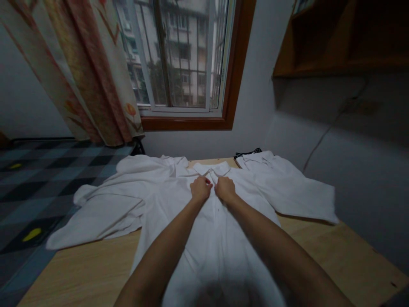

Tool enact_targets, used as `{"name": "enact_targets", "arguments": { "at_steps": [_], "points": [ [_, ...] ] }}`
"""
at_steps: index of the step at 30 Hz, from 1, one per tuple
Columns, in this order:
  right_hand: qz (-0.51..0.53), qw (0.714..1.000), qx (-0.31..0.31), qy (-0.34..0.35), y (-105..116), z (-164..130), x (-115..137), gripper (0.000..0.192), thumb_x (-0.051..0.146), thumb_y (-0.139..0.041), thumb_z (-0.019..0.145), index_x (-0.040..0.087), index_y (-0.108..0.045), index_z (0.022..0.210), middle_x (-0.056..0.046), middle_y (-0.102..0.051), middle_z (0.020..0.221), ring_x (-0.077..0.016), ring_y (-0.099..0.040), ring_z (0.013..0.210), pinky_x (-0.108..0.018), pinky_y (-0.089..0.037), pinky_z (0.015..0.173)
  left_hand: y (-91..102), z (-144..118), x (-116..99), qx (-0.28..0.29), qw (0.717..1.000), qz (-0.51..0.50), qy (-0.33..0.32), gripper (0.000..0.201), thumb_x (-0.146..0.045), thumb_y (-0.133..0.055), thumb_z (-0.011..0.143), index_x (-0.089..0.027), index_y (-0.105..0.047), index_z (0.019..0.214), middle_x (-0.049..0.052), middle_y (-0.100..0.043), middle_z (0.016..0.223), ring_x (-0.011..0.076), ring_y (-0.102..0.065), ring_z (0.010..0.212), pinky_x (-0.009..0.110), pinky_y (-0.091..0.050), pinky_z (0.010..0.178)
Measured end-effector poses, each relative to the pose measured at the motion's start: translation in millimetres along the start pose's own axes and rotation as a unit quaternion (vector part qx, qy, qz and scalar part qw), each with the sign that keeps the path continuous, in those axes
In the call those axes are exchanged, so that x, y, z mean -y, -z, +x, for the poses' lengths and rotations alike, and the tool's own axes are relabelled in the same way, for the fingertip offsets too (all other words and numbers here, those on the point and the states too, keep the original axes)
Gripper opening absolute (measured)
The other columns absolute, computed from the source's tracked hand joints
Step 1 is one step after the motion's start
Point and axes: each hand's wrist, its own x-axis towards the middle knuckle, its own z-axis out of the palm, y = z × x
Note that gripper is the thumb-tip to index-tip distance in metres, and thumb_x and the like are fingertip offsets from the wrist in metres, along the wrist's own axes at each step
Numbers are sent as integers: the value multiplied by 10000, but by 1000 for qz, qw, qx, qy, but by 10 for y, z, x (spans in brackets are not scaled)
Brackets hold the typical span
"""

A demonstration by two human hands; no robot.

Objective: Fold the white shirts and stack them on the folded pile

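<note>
A white shirt lies front up on the wooden table, its collar toward the window and a row of buttons down the middle. Just below the collar, my left hand is closed on the left edge of the shirt's front opening. Close beside it, my right hand pinches the other edge of that opening. A small gap separates the two hands. The fingertips are partly hidden, so I cannot make out whether a button is between them. One sleeve stretches out to the right.
More white cloth is heaped on the left, hanging past the table toward a checked bed. A dark striped item shows behind the right sleeve. A curtain, a window and a wooden shelf surround the table.
</note>
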Motion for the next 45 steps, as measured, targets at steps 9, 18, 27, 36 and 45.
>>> {"name": "enact_targets", "arguments": {
  "at_steps": [9, 18, 27, 36, 45],
  "points": [
    [191, 975, -67, -93, -110, 240, -171, 171, 301, -650, 875, 158, -733, 837, -48, -717, 839, -187, -666, 838, -208, -446, 670, 34, -70, -34, -36, 999, -4, 0, 156, -289, -590, 865, -194, -713, 879, 81, -706, 998, 249, -624, 995, 366, -436, 865],
    [304, 940, -106, -111, -309, 239, -170, 168, 325, -684, 791, 164, -731, 777, -47, -715, 786, -215, -658, 797, -246, -466, 693, 71, -153, -69, -7, 999, -35, 1, 172, -309, -572, 880, -189, -695, 896, 90, -717, 926, 243, -658, 891, 318, -463, 750],
    [425, 897, -115, -37, -552, 273, -268, 254, 129, -603, 628, 160, -737, 841, -17, -722, 791, -203, -673, 772, -237, -503, 697, 70, -98, -66, 15, 996, -85, 12, 155, -224, -608, 836, -150, -735, 884, 116, -735, 927, 234, -661, 904, 290, -449, 770],
    [495, 856, -151, -8, -579, 198, -254, 198, 162, -616, 594, 172, -693, 776, -16, -698, 729, -203, -662, 694, -253, -512, 636, 46, -15, -47, 43, 986, -160, 31, 175, -162, -589, 795, -121, -733, 703, 75, -714, 691, 166, -635, 691, 243, -398, 641],
    [542, 829, -139, 23, -539, 150, -285, 199, 318, -618, 683, 170, -689, 796, -8, -669, 646, -189, -623, 603, -251, -484, 571, -38, 28, 26, 29, 978, -203, 48, 168, -182, -598, 734, -136, -713, 620, 53, -674, 620, 156, -597, 631, 255, -378, 617]
  ]
}}
